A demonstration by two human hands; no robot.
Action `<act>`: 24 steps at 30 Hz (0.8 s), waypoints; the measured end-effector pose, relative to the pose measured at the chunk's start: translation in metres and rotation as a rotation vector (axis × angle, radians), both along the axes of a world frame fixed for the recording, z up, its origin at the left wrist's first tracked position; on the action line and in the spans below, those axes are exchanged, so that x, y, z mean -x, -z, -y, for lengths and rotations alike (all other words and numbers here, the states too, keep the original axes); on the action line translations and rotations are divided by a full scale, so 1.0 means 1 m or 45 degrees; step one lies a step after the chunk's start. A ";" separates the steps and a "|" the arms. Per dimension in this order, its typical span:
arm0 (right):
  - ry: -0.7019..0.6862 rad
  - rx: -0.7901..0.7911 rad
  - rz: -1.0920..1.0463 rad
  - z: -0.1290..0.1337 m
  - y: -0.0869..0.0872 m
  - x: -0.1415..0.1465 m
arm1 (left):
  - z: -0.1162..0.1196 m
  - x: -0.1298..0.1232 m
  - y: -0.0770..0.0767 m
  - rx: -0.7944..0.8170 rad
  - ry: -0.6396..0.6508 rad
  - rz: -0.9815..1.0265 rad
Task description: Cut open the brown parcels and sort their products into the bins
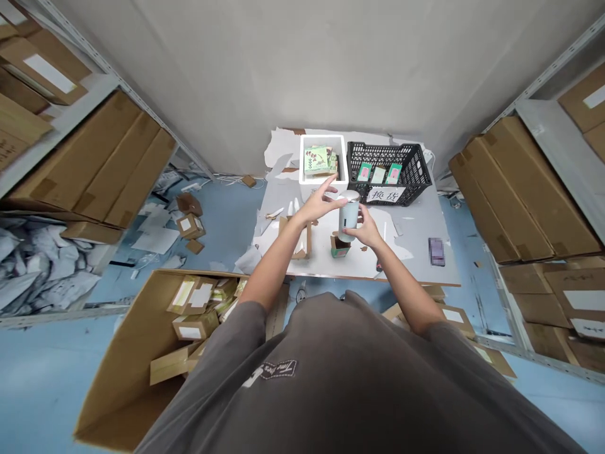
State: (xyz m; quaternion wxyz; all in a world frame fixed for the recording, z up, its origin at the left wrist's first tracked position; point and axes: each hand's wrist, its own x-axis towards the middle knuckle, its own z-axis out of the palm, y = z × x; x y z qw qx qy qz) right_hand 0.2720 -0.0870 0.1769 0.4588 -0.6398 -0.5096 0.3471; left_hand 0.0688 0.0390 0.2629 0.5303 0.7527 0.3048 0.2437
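A pale blue tumbler (348,217) with a light lid stands upright above the table. My right hand (366,228) grips its lower side, fingers wrapped round from the right. At the lid's left edge is the thumb of my left hand (322,203), whose other fingers are spread and point up and away. Just below the tumbler, an opened small green and brown box (339,246) sits near the table's front edge. Beneath my left forearm lies an opened cardboard box (302,243), partly hidden by the arm.
Behind my hands stand a white bin (305,184) of green packages and a black crate (416,189) holding several small boxes. A phone (437,251) lies at the table's right. Scissors (274,214) lie left. A large carton (113,372) of parcels stands on the floor; shelves flank both sides.
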 end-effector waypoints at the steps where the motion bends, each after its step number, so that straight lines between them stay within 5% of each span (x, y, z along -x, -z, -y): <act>1: 0.022 -0.006 0.049 0.001 0.013 0.003 | -0.006 -0.006 0.001 -0.080 0.046 -0.077; 5: -0.007 0.049 0.089 0.007 0.066 0.004 | -0.012 -0.028 0.015 -0.343 0.188 -0.322; 13: 0.124 0.510 0.200 0.008 0.146 -0.019 | 0.001 -0.039 0.060 -0.376 0.026 -0.546; 18: 0.326 0.681 -0.006 0.004 0.171 -0.010 | 0.008 -0.049 0.073 -0.305 0.021 -0.697; 24: 0.404 0.659 -0.126 0.007 0.177 -0.013 | 0.014 -0.050 0.070 -0.327 0.091 -0.777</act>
